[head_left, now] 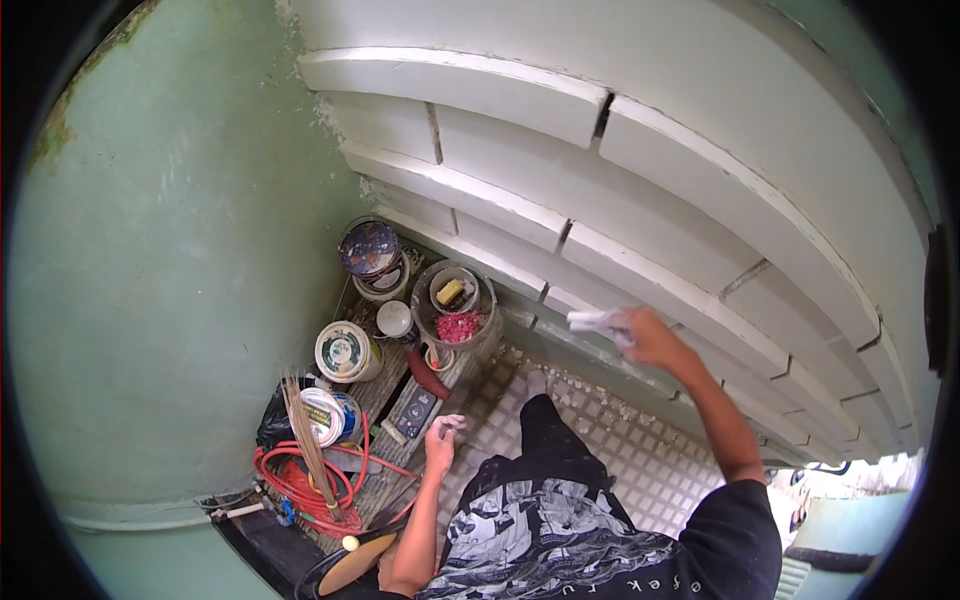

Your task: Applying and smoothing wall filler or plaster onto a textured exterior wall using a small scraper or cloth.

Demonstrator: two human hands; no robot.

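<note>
My right hand [650, 338] is raised against the white painted wall [700, 190] and grips a small white folded piece, probably sandpaper or cloth [597, 321], pressed near a ledge of the wall. My left hand [441, 437] hangs low by my side with its fingers loosely curled and nothing in it. It hovers just right of a wooden board [400, 400] crowded with cans. My dark patterned shorts and one leg fill the lower middle.
On the board stand several paint cans [347, 351], a clear bowl [455, 300] holding red and yellow bits, a dark flat device [415, 410], a coiled red hose [310, 490] and a straw broom [305, 440]. A green wall [180, 250] rises at left. Tiled floor [620, 450] lies underfoot.
</note>
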